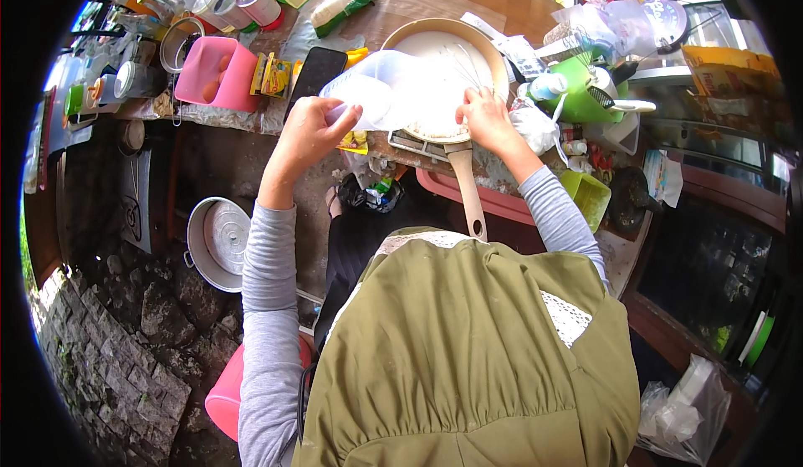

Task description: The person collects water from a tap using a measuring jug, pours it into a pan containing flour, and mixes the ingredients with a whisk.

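Observation:
My left hand [317, 128] grips a translucent plastic jug [367, 87], which is tilted to the right over a frying pan [390, 39]. Bright glare blurs the jug's lip and the middle of the pan, so I cannot tell whether anything is flowing. White liquid [439, 41] fills the pan, with pale lumpy residue along its near inner side. A wire whisk [467, 68] stands in the liquid, its upper part held in the fingers of my right hand [489, 122]. The pan's beige handle [466, 184] points towards me.
Left of the jug lie a black phone [320, 68], yellow sachets [275, 76] and a pink container [241, 78] with eggs. Jars [260, 4] crowd the back left. A green utensil holder [574, 93] stands right of the pan. A metal pot [196, 241] sits low at left.

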